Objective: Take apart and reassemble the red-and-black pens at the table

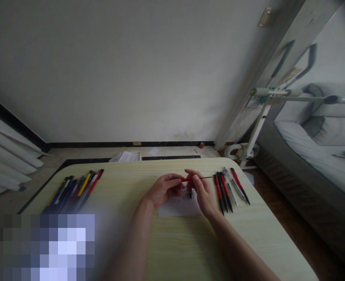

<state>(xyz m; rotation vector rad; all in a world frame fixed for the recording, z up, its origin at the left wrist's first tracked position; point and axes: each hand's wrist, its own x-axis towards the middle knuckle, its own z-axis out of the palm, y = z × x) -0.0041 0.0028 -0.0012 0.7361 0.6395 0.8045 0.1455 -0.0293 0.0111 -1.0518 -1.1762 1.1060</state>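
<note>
Over the middle of the table, my left hand [164, 190] pinches the left end of a red pen barrel [186, 180]. My right hand [204, 197] closes on the barrel's other end. From that side a thin dark rod [207, 177], looking like a pen refill, points right. Beneath both hands lies a white paper [172, 211] with dark marks and a small black piece, partly covered by my fingers. Right of my right hand, several red-and-black pens [224, 192] and silver pens [237, 189] lie side by side.
Several mixed pens [81, 189] in blue, yellow, red and black lie on the left of the light wooden table [125, 183]. A wall [131, 78] rises beyond it. To the right stand a white exercise frame [258, 125] and a grey sofa [295, 164].
</note>
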